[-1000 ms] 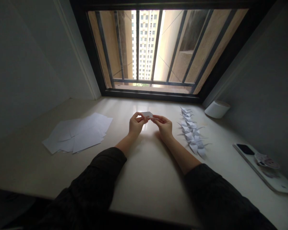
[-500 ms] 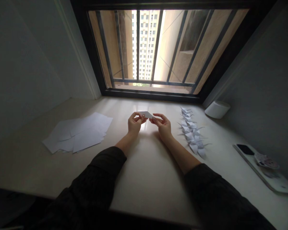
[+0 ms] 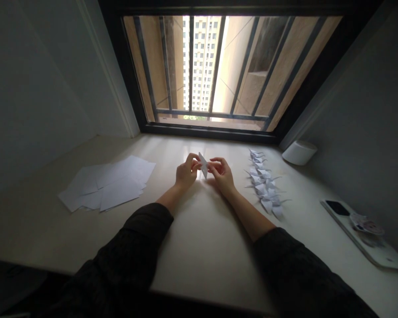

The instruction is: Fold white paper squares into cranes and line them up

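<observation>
A small folded piece of white paper [image 3: 203, 166] stands nearly upright between my hands, above the pale counter. Its left side is pinched by the fingers of my left hand [image 3: 187, 171]. From the other side, my right hand [image 3: 221, 173] grips it between thumb and fingers. To the right of my right hand, several folded paper cranes [image 3: 265, 187] sit close together in rows. A spread pile of white paper sheets [image 3: 111, 183] lies to the left of my left hand.
The white counter [image 3: 199, 256] runs up to a barred window [image 3: 207, 132] at the back. A white cylindrical object [image 3: 299, 153] lies against the right wall. A phone [image 3: 361, 234] with a round grip on its back rests at the right.
The folded paper has turned from lying crosswise to standing nearly upright between my fingers. Both hands have shifted their grip slightly; the cranes and sheets stay put.
</observation>
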The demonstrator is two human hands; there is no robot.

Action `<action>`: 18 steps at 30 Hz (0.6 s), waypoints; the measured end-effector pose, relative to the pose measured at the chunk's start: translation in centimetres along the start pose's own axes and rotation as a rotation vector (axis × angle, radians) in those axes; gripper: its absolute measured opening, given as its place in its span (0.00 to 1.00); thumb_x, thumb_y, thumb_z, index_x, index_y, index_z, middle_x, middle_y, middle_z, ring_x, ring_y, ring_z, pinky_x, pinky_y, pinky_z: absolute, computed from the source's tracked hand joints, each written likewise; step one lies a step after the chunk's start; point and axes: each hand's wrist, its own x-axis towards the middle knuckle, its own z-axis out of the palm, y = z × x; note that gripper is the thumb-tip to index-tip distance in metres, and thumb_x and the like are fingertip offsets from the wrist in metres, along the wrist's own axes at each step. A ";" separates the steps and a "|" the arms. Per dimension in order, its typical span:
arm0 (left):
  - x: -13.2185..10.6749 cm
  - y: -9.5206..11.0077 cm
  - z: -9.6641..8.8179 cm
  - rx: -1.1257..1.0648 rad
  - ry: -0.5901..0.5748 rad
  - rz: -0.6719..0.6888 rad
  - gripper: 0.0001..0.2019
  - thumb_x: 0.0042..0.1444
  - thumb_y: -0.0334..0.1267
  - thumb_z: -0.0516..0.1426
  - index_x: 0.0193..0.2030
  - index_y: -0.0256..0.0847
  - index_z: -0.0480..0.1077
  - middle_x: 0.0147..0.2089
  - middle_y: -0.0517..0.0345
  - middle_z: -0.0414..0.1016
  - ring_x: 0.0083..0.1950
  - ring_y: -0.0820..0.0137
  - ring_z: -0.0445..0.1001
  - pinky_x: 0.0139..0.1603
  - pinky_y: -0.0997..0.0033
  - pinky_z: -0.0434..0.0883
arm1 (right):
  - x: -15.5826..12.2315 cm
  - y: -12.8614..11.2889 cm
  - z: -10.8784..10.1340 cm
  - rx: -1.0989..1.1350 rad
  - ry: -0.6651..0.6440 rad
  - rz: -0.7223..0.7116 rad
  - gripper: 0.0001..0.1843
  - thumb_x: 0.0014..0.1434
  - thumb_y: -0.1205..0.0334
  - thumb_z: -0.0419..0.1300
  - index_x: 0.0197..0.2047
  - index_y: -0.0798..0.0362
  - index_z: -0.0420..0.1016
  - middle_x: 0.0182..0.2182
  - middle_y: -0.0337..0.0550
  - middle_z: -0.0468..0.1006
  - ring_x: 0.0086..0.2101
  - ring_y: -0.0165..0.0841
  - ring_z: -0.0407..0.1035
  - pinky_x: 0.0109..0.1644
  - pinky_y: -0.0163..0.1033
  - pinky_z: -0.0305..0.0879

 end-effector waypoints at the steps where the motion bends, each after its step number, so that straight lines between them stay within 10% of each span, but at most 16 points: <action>1: -0.1 0.1 0.0 0.023 -0.019 0.029 0.06 0.54 0.40 0.56 0.39 0.48 0.66 0.27 0.66 0.73 0.26 0.72 0.70 0.31 0.75 0.62 | 0.0 0.0 0.0 0.001 -0.008 -0.006 0.17 0.47 0.53 0.65 0.40 0.48 0.68 0.34 0.39 0.79 0.33 0.32 0.73 0.38 0.40 0.71; 18: 0.4 -0.4 0.8 -0.461 -0.096 -0.203 0.20 0.52 0.44 0.58 0.51 0.42 0.62 0.30 0.58 0.77 0.29 0.69 0.77 0.30 0.75 0.67 | -0.1 -0.6 -0.3 0.022 0.090 0.024 0.20 0.39 0.56 0.71 0.37 0.53 0.78 0.28 0.42 0.80 0.31 0.36 0.75 0.42 0.43 0.70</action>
